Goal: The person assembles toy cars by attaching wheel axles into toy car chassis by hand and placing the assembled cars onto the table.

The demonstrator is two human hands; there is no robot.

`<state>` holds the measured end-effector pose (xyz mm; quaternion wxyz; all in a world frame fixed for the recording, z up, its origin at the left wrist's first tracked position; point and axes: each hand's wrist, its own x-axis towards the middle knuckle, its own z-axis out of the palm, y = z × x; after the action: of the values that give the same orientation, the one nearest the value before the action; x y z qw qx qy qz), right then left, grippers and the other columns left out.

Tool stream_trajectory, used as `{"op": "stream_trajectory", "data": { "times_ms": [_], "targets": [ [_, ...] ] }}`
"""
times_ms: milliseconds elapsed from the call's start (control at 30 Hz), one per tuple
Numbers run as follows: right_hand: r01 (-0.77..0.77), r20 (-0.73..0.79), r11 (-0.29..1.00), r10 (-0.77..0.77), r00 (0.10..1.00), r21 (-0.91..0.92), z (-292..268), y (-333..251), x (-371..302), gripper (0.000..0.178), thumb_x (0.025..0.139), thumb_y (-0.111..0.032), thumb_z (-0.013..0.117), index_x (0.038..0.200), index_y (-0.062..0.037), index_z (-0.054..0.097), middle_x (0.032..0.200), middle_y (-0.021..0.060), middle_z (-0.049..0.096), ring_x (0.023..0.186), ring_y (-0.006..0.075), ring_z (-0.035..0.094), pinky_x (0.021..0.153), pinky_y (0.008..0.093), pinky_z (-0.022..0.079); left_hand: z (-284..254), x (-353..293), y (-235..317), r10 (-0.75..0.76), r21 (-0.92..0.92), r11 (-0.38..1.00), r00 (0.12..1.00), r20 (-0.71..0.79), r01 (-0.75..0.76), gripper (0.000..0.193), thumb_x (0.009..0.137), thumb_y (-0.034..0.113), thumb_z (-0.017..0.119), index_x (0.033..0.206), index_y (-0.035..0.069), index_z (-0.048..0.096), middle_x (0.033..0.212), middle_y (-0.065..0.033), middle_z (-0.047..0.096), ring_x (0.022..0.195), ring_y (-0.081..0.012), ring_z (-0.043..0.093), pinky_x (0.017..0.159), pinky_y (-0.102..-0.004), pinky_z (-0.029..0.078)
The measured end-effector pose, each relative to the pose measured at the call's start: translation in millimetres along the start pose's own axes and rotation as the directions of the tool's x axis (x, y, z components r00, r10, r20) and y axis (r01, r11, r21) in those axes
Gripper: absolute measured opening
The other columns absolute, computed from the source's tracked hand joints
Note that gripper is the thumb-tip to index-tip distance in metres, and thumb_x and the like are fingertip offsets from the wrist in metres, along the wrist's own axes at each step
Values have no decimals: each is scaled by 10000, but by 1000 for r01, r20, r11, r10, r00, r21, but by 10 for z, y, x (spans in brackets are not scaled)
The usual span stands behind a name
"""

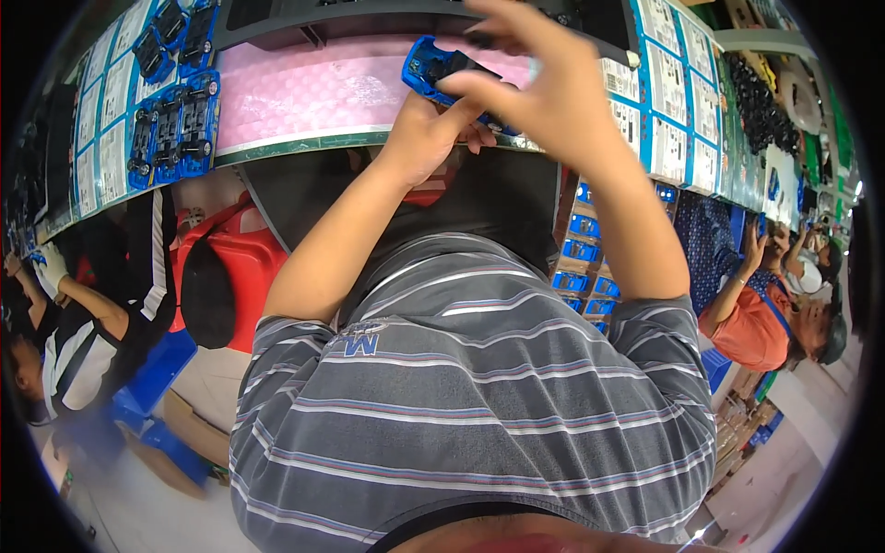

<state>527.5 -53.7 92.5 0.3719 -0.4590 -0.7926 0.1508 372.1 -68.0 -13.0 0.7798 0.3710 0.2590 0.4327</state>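
A blue toy car body (421,66) with a black interior is tilted over the front edge of the bench. My left hand (422,138) is closed around its near side. Above the car, my right hand (553,88) is blurred by motion. Its thumb reaches across the black interior, and its fingers are spread away from the thumb. Something small and dark shows by those fingers, too smeared to name; whether they touch it, I cannot tell. Several blue toy car bodies (172,129) with black undersides lie on the bench to the left.
Pink bubble sheet (304,88) covers the bench in front of me. A dark raised shelf (369,20) runs behind it. Printed white-and-blue sheets (668,92) lie to the right, with black parts (761,101) beyond. A red chair (249,267) stands left; co-workers sit on both sides.
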Motion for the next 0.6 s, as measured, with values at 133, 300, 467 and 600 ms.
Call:
{"op": "stream_trajectory", "data": {
  "times_ms": [133,300,467,600],
  "targets": [
    [35,90,992,-23,996,-125,247,33,-58,692,734,-316,874,1289,7,618,1197,216,674,1121,387,646,964,413,516,-63,-10,-90,98,288,952,994,43,-106,89,922,16,613,975,-30,669,783,-95,702,686,-160,675,588,-286,534],
    [-84,30,996,84,996,16,27,19,-302,638,760,-274,860,1280,12,623,1260,180,657,1158,317,641,1000,412,499,6,-99,40,39,91,995,999,-32,-36,134,960,127,663,1032,16,641,862,-78,694,688,-162,683,578,-279,531],
    [-129,-11,992,129,992,-6,46,77,-527,607,696,-236,892,1195,15,654,1179,188,653,1081,375,642,937,411,515,28,-94,45,5,15,1000,1000,-18,-4,220,976,250,697,1015,44,631,846,-54,681,678,-152,676,582,-262,521],
    [44,-65,990,-53,996,-133,293,-57,-293,566,706,-267,866,1156,12,665,1090,184,656,993,372,631,907,439,511,99,-117,6,118,241,965,991,-58,-101,193,972,186,689,986,-7,693,792,-32,681,668,-112,636,594,-273,503]
  ]
}}
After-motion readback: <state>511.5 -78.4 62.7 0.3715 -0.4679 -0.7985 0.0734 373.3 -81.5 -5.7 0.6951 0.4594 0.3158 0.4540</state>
